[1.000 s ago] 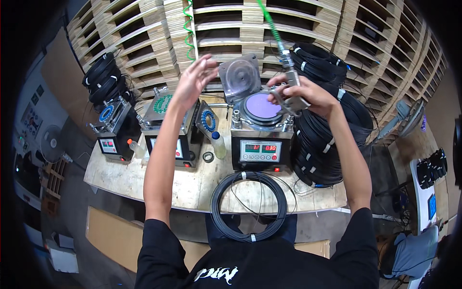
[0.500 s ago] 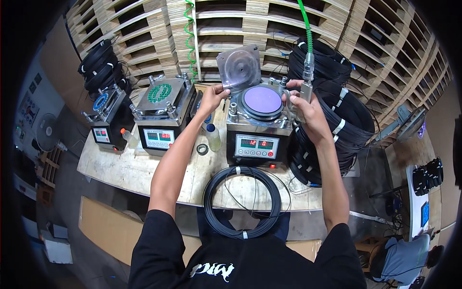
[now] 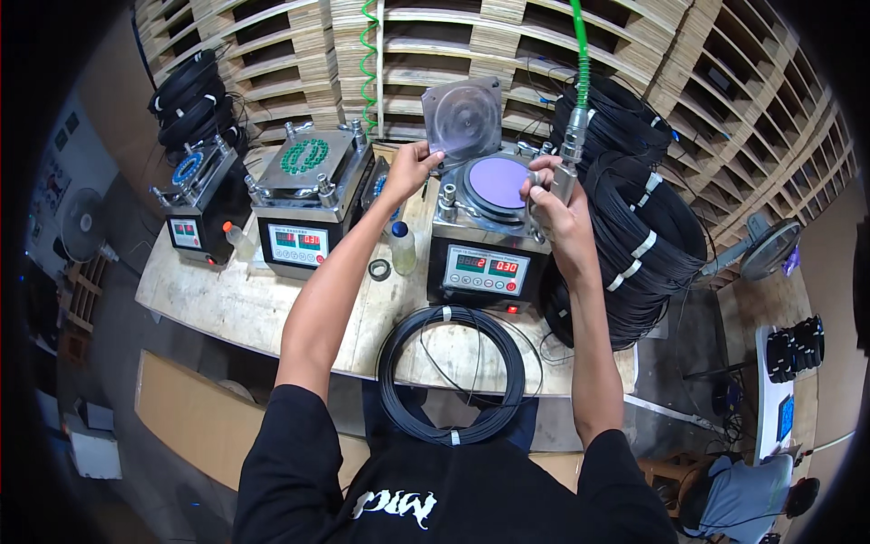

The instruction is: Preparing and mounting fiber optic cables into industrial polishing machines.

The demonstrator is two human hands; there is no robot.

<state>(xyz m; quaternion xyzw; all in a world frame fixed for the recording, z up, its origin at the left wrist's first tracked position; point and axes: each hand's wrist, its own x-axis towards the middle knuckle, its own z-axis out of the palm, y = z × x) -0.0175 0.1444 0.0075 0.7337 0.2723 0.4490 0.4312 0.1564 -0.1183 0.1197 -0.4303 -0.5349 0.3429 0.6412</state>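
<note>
My left hand (image 3: 412,172) pinches the lower edge of a clear square plate with a round pattern (image 3: 464,118), which stands tilted up behind a polishing machine (image 3: 441,283). On top of that machine lies a round purple pad (image 3: 495,184) on a dark turntable. My right hand (image 3: 564,222) is closed around a metal air blow gun (image 3: 565,179), at the pad's right edge. A green coiled air hose (image 3: 582,54) runs up from the gun. The gun's nozzle is mostly hidden by my fingers.
A coil of black cable (image 3: 390,367) overhangs the table's front edge. Two more polishing machines stand left, one carrying a green ring-patterned plate (image 3: 304,157). Bottles (image 3: 403,252) and a small black ring (image 3: 379,269) sit between. Cable stacks (image 3: 648,245) crowd the right; pallets (image 3: 435,45) rise behind.
My right hand and the air gun have shifted slightly left, in over the pad's right edge. My left hand stays on the clear plate. The whole view has shifted a little.
</note>
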